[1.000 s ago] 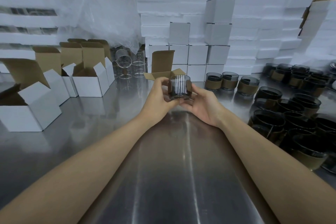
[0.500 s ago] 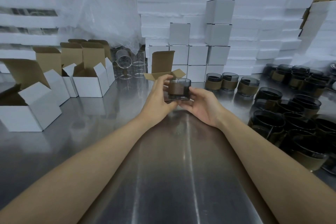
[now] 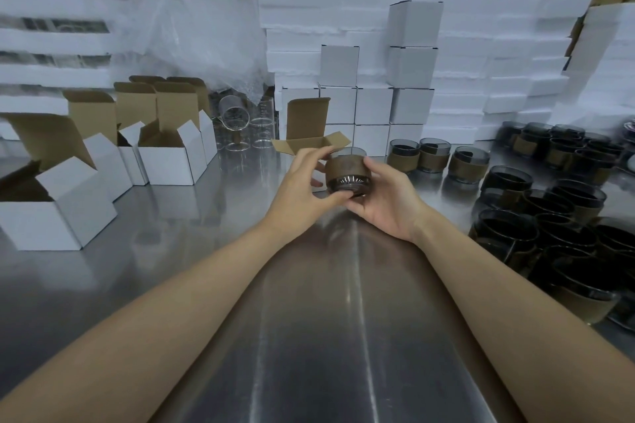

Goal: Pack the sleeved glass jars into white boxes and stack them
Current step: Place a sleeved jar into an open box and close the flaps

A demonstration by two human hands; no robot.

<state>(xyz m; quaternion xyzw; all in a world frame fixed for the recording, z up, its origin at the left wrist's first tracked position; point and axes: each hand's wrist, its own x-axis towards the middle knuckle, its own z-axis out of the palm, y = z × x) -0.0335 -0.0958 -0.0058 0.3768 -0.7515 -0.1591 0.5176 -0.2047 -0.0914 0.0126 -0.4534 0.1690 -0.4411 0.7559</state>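
Note:
Both hands hold one dark glass jar with a brown sleeve [image 3: 347, 172] above the steel table, in the middle of the view. My left hand [image 3: 302, 187] grips its left side, thumb under the base. My right hand [image 3: 385, 196] cups its right side and bottom. Just behind the jar stands an open white box [image 3: 311, 139] with its brown lid flap up. Closed white boxes [image 3: 374, 103] are stacked behind that. Three sleeved jars [image 3: 436, 156] stand in a row to the right.
Several open white boxes [image 3: 171, 151] stand at the left. Many sleeved jars [image 3: 556, 216] crowd the right edge of the steel table [image 3: 326, 319]. Clear glasses [image 3: 237, 124] and a plastic bag [image 3: 192, 27] sit behind. White foam slabs [image 3: 498, 55] line the back.
The jar has been turned in my hands and now sits more upright, with its base low toward me. Both hands stayed in about the same place.

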